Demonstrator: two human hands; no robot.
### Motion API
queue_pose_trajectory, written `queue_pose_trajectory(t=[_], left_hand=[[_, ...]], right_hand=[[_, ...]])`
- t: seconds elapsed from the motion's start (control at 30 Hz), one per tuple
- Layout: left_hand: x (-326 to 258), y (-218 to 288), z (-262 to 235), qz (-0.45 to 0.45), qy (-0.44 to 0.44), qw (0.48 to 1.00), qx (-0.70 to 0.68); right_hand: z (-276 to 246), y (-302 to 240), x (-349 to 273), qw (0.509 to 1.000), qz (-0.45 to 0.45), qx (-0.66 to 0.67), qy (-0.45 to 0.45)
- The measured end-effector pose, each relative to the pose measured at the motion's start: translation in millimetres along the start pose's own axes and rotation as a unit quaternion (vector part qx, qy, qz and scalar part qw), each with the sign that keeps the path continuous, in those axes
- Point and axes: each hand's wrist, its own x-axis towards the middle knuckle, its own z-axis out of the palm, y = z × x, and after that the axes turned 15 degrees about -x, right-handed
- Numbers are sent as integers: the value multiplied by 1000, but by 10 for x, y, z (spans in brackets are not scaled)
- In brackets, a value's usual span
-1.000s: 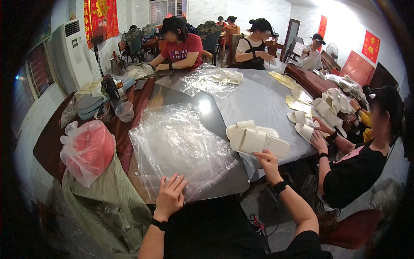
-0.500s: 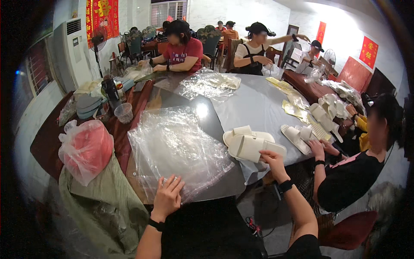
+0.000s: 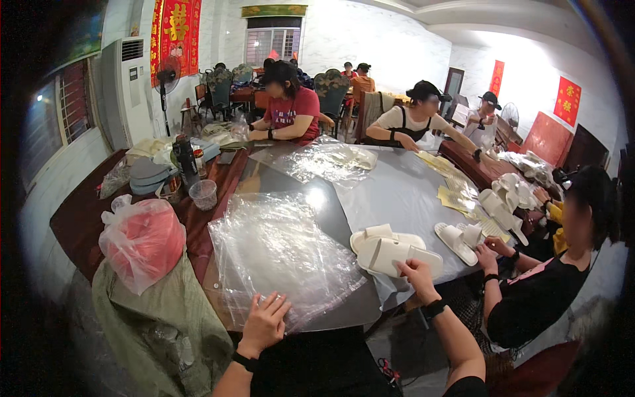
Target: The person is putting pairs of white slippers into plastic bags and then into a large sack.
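Right hand (image 3: 418, 272) grips white slippers (image 3: 391, 250) (flat, paired); left hand (image 3: 264, 321) lies open on clear bags (image 3: 278, 251).

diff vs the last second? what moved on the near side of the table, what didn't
The right hand has drawn the pair of white slippers slightly nearer the table's near edge; its fingers stay on the nearest slipper. The left hand stays flat on the near edge of the stack of clear plastic bags, which has not shifted. The red-filled bag at left stays put.
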Motion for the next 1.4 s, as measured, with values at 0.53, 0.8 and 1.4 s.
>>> queue_pose_trajectory(t=[0.53, 0.8, 1.4], left_hand=[[20, 25, -12, -5, -3, 1000, -20], [14, 30, -24, -12, -2, 1000, -15], [65, 65, -55, -18, -13, 999, -24]], right_hand=[[83, 35, 18, 998, -17, 43, -43], [124, 111, 26, 997, -22, 55, -48], [-145, -454, 955, 994, -98, 22, -48]])
